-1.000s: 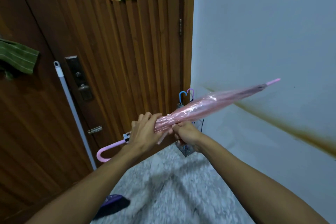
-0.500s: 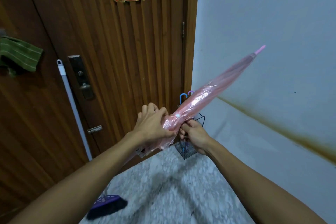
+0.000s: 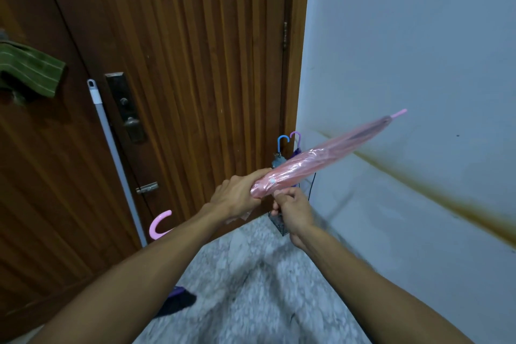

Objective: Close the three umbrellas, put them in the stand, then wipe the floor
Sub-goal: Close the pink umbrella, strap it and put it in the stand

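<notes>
We reach both bare forearms forward from the lower corners, converging toward the middle. Our left hand [image 3: 237, 197] is curled over from above, knuckles up, fingers wrapped tight in a full grasp. Our right hand [image 3: 293, 209] sits just beside and slightly below it, back of the hand toward us, fingertips [image 3: 280, 194] pinched together near the left hand's thumb side.

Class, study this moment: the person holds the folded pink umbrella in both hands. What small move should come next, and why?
Probably fasten the strap around the pink umbrella. The left hand grips the gathered canopy near the handle end, and the right hand pinches something small beside it, likely the tie. The stand already holds the blue-handled and purple-handled umbrellas.
</notes>
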